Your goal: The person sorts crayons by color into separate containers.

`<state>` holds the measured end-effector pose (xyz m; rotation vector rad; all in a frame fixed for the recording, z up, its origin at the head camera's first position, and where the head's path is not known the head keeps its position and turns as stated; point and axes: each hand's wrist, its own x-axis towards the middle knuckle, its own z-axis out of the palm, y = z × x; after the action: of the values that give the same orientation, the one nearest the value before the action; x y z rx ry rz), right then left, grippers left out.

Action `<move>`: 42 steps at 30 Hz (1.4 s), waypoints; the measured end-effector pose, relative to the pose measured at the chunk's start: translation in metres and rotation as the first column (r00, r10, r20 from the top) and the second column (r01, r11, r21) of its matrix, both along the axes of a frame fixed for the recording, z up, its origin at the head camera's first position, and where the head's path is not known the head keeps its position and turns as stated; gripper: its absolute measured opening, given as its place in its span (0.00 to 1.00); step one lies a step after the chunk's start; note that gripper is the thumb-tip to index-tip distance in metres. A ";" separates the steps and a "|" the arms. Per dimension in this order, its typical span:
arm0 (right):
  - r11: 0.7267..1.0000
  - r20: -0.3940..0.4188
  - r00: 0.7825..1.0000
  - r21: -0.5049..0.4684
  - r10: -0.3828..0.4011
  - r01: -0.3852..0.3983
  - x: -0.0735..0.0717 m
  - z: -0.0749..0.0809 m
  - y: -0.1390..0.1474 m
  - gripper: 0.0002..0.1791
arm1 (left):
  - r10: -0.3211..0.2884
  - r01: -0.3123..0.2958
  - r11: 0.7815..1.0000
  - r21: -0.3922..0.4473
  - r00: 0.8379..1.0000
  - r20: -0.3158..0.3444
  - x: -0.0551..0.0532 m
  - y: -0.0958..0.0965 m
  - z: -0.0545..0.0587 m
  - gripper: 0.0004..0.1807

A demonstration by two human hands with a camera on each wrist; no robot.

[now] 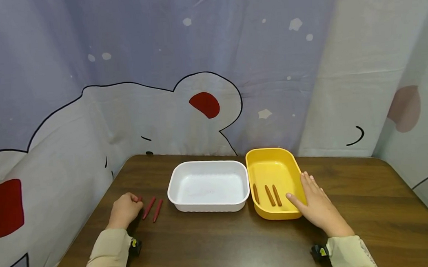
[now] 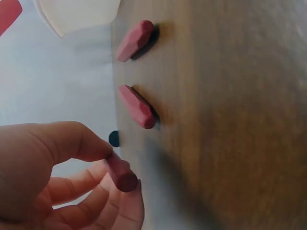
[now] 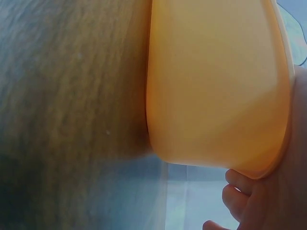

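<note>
- my left hand [image 1: 124,210] pinched one red crayon [image 2: 120,173] at the left side of the worktop [image 1: 221,247], thumb and fingers clamped on it, its blunt end turned toward the wrist camera; whether it touched the wood, i could not tell.
- two more red crayons lay loose just to the right of that hand: the nearer one [image 1: 149,208] and the farther one [image 1: 158,211], roughly side by side and apart from each other, each long axis slanting away from me and to the right.
- the pair sat between my left hand and the white tray [image 1: 209,207], which stood to the right with its long side running across my view; the left hand was by far the closer to all the reds.
- from the crayon in my grip, both trays lay to the right, the white one first, the yellow tray [image 1: 278,214] past it, its long side pointing away from me.
- three orange-brown crayons [image 1: 270,195] rested inside the yellow tray, toward its near end.
- my right hand [image 1: 319,208] rested on that tray's right rim, fingers extended and thumb spread apart from them, well away from the reds.
</note>
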<state>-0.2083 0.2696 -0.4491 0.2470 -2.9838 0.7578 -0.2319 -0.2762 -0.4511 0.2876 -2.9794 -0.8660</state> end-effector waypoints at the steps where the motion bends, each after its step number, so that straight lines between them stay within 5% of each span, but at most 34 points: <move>1: 1.000 0.001 1.000 -0.001 0.000 0.000 0.000 0.000 0.000 0.53 | 0.004 -0.004 1.000 0.007 1.000 -0.014 0.000 0.000 0.000 0.12; 7: 1.000 0.010 1.000 -0.004 -0.003 0.003 0.002 0.003 -0.001 0.53 | -0.004 0.007 0.999 0.032 0.996 -0.087 0.001 0.002 0.002 0.14; 14: 1.000 0.008 1.000 -0.006 -0.003 0.003 0.003 0.004 -0.002 0.53 | -0.041 0.054 0.994 0.091 0.989 -0.141 0.002 0.018 0.018 0.17; 19: 1.000 0.005 1.000 -0.006 -0.002 0.002 0.003 0.004 -0.002 0.53 | -0.060 0.090 0.975 0.201 0.987 -0.149 0.000 0.033 0.030 0.18; 22: 1.000 0.005 1.000 -0.005 -0.004 0.004 0.003 0.004 -0.001 0.53 | -0.080 0.125 0.937 0.327 0.986 -0.147 0.000 0.043 0.037 0.18; 28: 1.000 0.010 1.000 -0.002 -0.006 0.007 0.003 0.002 -0.001 0.53 | -0.105 0.160 0.813 0.560 0.986 -0.130 -0.001 0.066 0.046 0.19; 38: 1.000 -0.002 1.000 -0.012 0.000 0.000 0.002 0.001 0.000 0.53 | -0.157 0.165 0.634 0.756 0.984 -0.083 -0.011 0.104 0.046 0.19; 42: 1.000 -0.008 1.000 -0.012 0.004 -0.004 0.001 0.000 0.000 0.53 | -0.169 0.170 0.603 0.780 0.982 -0.084 -0.016 0.116 0.045 0.19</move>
<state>-0.2073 0.2695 -0.4489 0.2547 -2.9714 0.7739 -0.2477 -0.1600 -0.4060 -0.0075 -2.4202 -2.1696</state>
